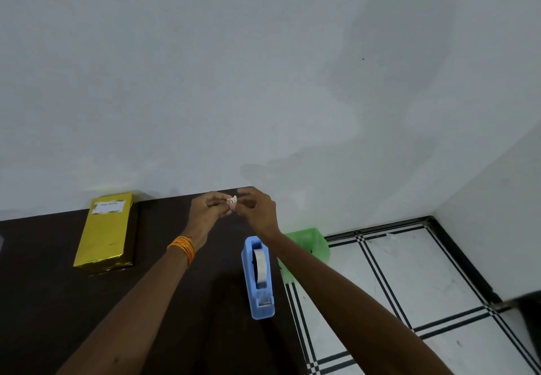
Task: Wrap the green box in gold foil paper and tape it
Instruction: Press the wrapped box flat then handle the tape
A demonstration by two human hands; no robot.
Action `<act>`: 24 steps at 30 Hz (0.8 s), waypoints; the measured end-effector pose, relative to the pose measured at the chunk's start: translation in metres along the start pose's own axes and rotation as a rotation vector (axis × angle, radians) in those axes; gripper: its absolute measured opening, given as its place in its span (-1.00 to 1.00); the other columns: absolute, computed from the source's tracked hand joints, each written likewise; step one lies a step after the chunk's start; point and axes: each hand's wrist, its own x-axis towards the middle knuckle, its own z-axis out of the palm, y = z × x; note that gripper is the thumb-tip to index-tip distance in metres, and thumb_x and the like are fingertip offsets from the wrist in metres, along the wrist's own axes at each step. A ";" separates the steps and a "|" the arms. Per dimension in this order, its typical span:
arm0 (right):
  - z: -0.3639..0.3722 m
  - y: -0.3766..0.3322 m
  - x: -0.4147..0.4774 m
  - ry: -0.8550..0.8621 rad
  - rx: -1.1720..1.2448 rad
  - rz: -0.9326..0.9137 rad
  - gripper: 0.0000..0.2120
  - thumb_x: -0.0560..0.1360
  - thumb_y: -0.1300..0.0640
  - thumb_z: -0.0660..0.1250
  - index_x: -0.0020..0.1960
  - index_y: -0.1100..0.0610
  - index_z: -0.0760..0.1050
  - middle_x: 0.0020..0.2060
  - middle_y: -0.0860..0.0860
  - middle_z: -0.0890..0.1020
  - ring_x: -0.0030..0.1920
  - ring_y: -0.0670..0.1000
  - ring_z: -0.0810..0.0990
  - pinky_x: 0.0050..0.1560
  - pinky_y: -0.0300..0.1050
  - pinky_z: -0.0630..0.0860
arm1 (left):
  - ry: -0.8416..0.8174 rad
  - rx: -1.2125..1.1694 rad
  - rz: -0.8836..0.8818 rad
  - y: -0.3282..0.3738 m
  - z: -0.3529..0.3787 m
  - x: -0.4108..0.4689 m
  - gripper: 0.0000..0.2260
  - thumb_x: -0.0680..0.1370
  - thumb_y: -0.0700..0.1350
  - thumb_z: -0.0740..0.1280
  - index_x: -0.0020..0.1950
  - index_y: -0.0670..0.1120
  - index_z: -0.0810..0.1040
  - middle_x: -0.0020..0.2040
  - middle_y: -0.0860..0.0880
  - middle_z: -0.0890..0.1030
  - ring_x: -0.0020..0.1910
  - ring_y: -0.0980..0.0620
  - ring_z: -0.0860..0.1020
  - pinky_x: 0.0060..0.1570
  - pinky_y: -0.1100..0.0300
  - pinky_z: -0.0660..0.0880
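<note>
I see a dark table point(44, 286) carrying a gold-wrapped box point(105, 234) at its back left and a blue tape dispenser point(259, 281) near its right edge.

I see a pale grey wall point(205, 67), smudged with soft shadows, from nine to three o'clock. A dark brown tabletop point(44, 301) sits at seven o'clock, and a white-tiled floor point(409, 272) with black stripes lies at four o'clock.

Gold-wrapped box point(106, 234) lies flat; blue tape dispenser point(259, 278) alongside.
</note>
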 end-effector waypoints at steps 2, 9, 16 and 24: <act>-0.008 0.001 -0.001 0.017 -0.027 -0.019 -0.72 0.45 0.12 0.53 0.14 0.16 0.66 -0.06 0.02 0.73 -0.06 -0.09 0.70 0.06 -0.23 0.62 | -0.030 -0.041 -0.001 0.001 0.011 -0.001 -0.85 0.49 -0.40 0.39 0.04 -0.31 0.63 -0.01 -0.23 0.68 0.03 -0.15 0.66 0.03 0.08 0.63; -0.054 0.001 0.011 0.070 -0.128 -0.060 -0.93 0.47 0.20 0.45 -0.10 0.16 0.72 -0.23 -0.01 0.73 -0.18 -0.06 0.70 -0.03 -0.04 0.65 | -0.128 -0.052 0.051 0.010 0.059 -0.002 -0.84 0.51 -0.37 0.39 0.08 -0.31 0.65 0.01 -0.19 0.70 0.02 -0.12 0.68 0.02 0.16 0.62; -0.140 0.008 0.023 0.024 0.061 0.020 -0.91 0.48 0.32 0.41 -0.15 0.27 0.69 -0.28 0.09 0.71 -0.28 -0.02 0.69 -0.15 -0.17 0.65 | -0.087 0.116 0.175 0.021 0.140 0.002 -0.86 0.48 -0.32 0.45 0.02 -0.26 0.68 -0.10 -0.15 0.72 -0.09 -0.11 0.70 -0.07 0.17 0.64; -0.243 0.025 0.035 -0.197 0.217 0.058 -0.90 0.47 0.37 0.43 -0.03 0.35 0.68 -0.13 0.21 0.73 -0.10 0.13 0.72 0.05 -0.04 0.66 | 0.100 0.181 0.186 0.010 0.237 -0.001 -0.96 0.50 -0.26 0.45 -0.07 -0.18 0.70 -0.24 -0.11 0.70 -0.25 0.00 0.65 -0.14 0.19 0.61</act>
